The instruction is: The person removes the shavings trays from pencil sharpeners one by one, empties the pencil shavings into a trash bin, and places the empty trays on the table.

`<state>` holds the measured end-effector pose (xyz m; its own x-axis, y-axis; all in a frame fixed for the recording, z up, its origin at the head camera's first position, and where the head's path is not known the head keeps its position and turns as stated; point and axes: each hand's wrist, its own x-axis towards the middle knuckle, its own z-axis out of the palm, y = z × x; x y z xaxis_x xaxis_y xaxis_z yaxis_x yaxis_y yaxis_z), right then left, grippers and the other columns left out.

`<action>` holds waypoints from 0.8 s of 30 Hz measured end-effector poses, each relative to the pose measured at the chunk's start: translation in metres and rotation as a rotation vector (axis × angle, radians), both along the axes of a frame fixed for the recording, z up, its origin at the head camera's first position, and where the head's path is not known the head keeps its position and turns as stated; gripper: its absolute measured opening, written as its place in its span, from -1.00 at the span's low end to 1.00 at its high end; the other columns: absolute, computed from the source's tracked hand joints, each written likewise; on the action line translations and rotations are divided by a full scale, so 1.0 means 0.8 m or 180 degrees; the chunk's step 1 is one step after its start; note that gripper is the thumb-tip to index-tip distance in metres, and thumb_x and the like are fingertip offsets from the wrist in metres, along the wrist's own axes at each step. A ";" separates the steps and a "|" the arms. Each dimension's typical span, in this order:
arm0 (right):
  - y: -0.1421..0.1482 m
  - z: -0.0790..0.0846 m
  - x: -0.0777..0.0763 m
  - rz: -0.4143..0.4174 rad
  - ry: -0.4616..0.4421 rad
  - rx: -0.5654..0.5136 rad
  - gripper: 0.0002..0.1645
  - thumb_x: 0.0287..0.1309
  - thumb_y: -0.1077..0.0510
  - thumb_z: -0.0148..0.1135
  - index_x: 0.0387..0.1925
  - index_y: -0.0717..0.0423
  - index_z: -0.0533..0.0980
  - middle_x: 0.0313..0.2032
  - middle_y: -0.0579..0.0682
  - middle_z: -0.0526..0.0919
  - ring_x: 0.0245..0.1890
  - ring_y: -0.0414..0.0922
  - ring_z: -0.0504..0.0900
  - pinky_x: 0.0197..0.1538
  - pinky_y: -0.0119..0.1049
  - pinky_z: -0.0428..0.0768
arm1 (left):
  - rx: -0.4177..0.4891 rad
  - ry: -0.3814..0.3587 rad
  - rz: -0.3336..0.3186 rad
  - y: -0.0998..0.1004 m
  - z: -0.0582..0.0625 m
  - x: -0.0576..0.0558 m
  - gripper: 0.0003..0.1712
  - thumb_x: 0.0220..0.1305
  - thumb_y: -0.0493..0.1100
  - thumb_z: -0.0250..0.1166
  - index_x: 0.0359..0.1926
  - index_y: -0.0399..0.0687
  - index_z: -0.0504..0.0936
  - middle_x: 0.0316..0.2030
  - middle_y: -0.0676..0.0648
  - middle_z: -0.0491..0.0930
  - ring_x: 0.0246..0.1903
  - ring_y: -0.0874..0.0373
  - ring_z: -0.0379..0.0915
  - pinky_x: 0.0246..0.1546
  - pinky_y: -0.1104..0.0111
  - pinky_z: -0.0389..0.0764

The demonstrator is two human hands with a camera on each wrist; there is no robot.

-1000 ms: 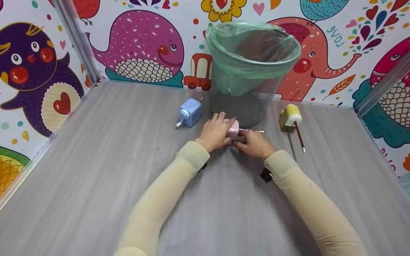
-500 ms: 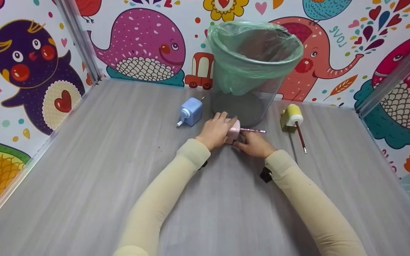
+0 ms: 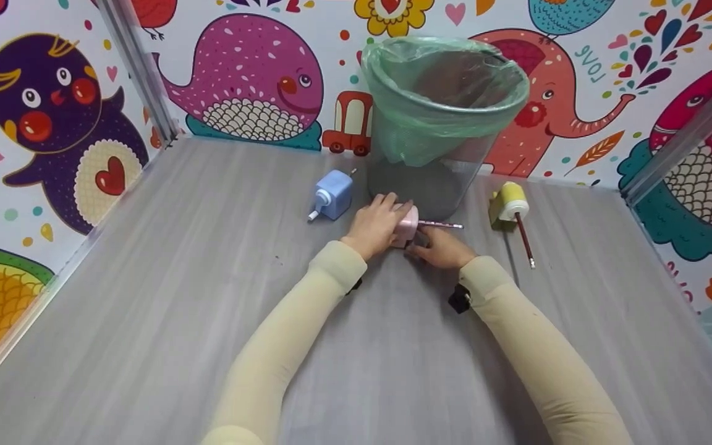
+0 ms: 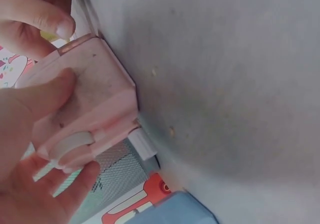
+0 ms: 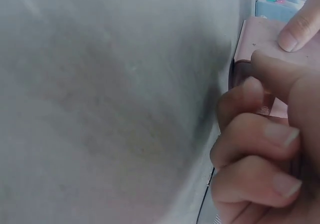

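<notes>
A pink crank pencil sharpener [image 3: 406, 224] stands on the table against the foot of the bin. My left hand [image 3: 376, 224] grips its body from the left, with the thumb [image 4: 55, 91] flat on one side. In the left wrist view its white crank handle [image 4: 142, 143] sticks out. A patterned pencil [image 3: 442, 224] juts from the sharpener's right side. My right hand [image 3: 445, 248] is below that pencil, thumb and curled index finger [image 5: 245, 96] pinching the sharpener's end at a dark brownish drawer [image 5: 243, 72]. The fingers partly hide the drawer.
A clear bin [image 3: 418, 185] with a green liner [image 3: 436, 130] stands behind the hands. To the left is a blue crank sharpener [image 3: 334, 193]. At right stands a yellow sharpener [image 3: 510, 201] with a dark red pencil [image 3: 525, 241] in it. Printed panels border the table [image 3: 207, 259].
The head view has shifted slightly. Both hands and the pink sharpener stay in nearly the same place, with only small movement of the right hand and wrist.
</notes>
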<state>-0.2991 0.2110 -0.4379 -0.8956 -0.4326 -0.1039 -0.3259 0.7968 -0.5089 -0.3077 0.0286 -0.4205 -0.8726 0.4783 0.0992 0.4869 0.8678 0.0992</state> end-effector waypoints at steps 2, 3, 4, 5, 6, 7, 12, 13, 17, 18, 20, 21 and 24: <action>0.002 0.000 -0.002 -0.0015 -0.0027 0.0005 -0.30 0.36 0.11 0.20 0.39 0.40 0.28 0.32 0.35 0.45 0.36 0.24 0.43 0.44 0.16 0.29 | 0.0018 -0.0016 -0.0010 0.002 0.000 -0.002 -0.20 0.33 -0.04 0.35 0.52 0.15 0.24 0.41 -0.13 0.31 0.39 -0.05 0.26 0.26 0.10 0.54; 0.002 0.000 -0.002 -0.0019 -0.0035 -0.0002 -0.29 0.36 0.11 0.21 0.39 0.40 0.27 0.33 0.35 0.45 0.36 0.24 0.42 0.44 0.16 0.29 | 0.0026 -0.0016 -0.0015 0.003 0.000 -0.002 -0.20 0.33 -0.03 0.35 0.52 0.16 0.24 0.41 -0.12 0.31 0.39 -0.05 0.26 0.26 0.11 0.54; 0.002 -0.001 -0.003 -0.0013 -0.0045 -0.0017 -0.29 0.36 0.11 0.21 0.39 0.40 0.27 0.33 0.36 0.43 0.37 0.24 0.41 0.44 0.16 0.28 | 0.0038 -0.0018 -0.0019 0.003 0.000 -0.003 -0.20 0.33 -0.03 0.35 0.52 0.16 0.25 0.41 -0.12 0.31 0.38 -0.04 0.26 0.26 0.11 0.53; 0.002 -0.001 -0.004 -0.0017 -0.0055 -0.0022 -0.29 0.36 0.11 0.21 0.40 0.40 0.27 0.34 0.36 0.43 0.38 0.24 0.40 0.45 0.15 0.28 | 0.0054 -0.0018 -0.0023 0.002 -0.001 -0.004 -0.21 0.33 -0.04 0.35 0.51 0.15 0.25 0.41 -0.12 0.31 0.38 -0.04 0.26 0.27 0.11 0.53; 0.001 -0.002 -0.004 -0.0015 -0.0056 -0.0025 -0.28 0.36 0.11 0.20 0.40 0.41 0.26 0.34 0.36 0.42 0.38 0.25 0.39 0.45 0.15 0.27 | 0.0080 -0.0011 -0.0026 0.001 -0.001 -0.004 -0.22 0.33 -0.05 0.35 0.51 0.15 0.26 0.40 -0.11 0.32 0.38 -0.05 0.26 0.26 0.10 0.53; 0.000 -0.002 -0.005 -0.0014 -0.0065 -0.0031 -0.28 0.37 0.11 0.20 0.40 0.41 0.26 0.35 0.36 0.41 0.39 0.25 0.39 0.45 0.15 0.27 | 0.0104 -0.0004 -0.0025 0.000 -0.001 -0.004 -0.23 0.33 -0.05 0.35 0.50 0.14 0.27 0.40 -0.12 0.33 0.37 -0.05 0.27 0.26 0.10 0.54; -0.004 -0.004 -0.010 -0.0043 -0.0193 -0.0054 -0.27 0.39 0.07 0.18 0.42 0.39 0.24 0.38 0.35 0.37 0.42 0.23 0.35 0.47 0.14 0.25 | 0.0224 0.0016 -0.0013 -0.006 -0.001 -0.003 -0.26 0.32 -0.10 0.36 0.47 0.13 0.33 0.36 -0.11 0.38 0.35 -0.05 0.30 0.23 0.06 0.56; -0.004 -0.004 -0.011 -0.0055 -0.0235 -0.0066 -0.27 0.39 0.07 0.18 0.42 0.38 0.24 0.39 0.34 0.37 0.42 0.22 0.35 0.47 0.13 0.25 | 0.0238 0.0016 -0.0016 -0.006 -0.001 -0.003 -0.27 0.31 -0.10 0.36 0.47 0.13 0.34 0.36 -0.11 0.38 0.35 -0.05 0.30 0.22 0.06 0.56; -0.002 -0.003 -0.014 -0.0079 -0.0391 -0.0135 -0.28 0.40 0.07 0.17 0.43 0.34 0.25 0.31 0.30 0.48 0.21 0.14 0.55 0.35 0.07 0.42 | 0.0235 0.0029 -0.0020 -0.004 0.000 -0.004 -0.27 0.31 -0.12 0.37 0.47 0.12 0.34 0.35 -0.12 0.39 0.35 -0.06 0.32 0.20 0.06 0.57; -0.001 -0.002 -0.015 -0.0084 -0.0432 -0.0158 -0.29 0.40 0.07 0.17 0.43 0.33 0.26 0.26 0.28 0.53 0.09 0.09 0.60 0.26 0.03 0.50 | 0.0221 0.0031 -0.0019 -0.002 0.001 -0.004 -0.26 0.31 -0.11 0.37 0.47 0.11 0.34 0.36 -0.12 0.39 0.35 -0.06 0.32 0.20 0.05 0.58; -0.001 -0.003 -0.016 -0.0063 -0.0485 -0.0199 -0.31 0.40 0.08 0.18 0.42 0.32 0.27 0.12 0.24 0.60 -0.16 -0.01 0.62 0.02 -0.10 0.59 | 0.0185 0.0024 0.0007 -0.002 0.001 -0.003 -0.26 0.31 -0.11 0.37 0.47 0.11 0.33 0.36 -0.13 0.39 0.35 -0.06 0.32 0.20 0.05 0.58; -0.001 -0.004 -0.016 -0.0059 -0.0513 -0.0211 -0.33 0.40 0.08 0.18 0.41 0.31 0.28 0.04 0.22 0.63 -0.27 -0.07 0.59 -0.11 -0.17 0.58 | 0.0170 0.0020 0.0017 -0.002 0.002 -0.003 -0.25 0.31 -0.10 0.37 0.47 0.11 0.33 0.36 -0.13 0.38 0.35 -0.06 0.32 0.20 0.05 0.58; -0.001 -0.007 -0.018 -0.0090 -0.0608 -0.0298 -0.33 0.40 0.08 0.19 0.41 0.28 0.28 -0.05 0.17 0.62 -0.41 -0.19 0.52 -0.30 -0.35 0.51 | 0.0140 -0.0004 0.0033 0.000 0.002 -0.002 -0.25 0.31 -0.09 0.37 0.48 0.11 0.32 0.37 -0.13 0.38 0.35 -0.06 0.32 0.20 0.05 0.57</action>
<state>-0.3131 0.2105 -0.4434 -0.8754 -0.4233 -0.2334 -0.1946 0.7507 -0.6314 -0.3092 0.0284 -0.4187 -0.8776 0.4645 0.1187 0.4779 0.8675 0.1380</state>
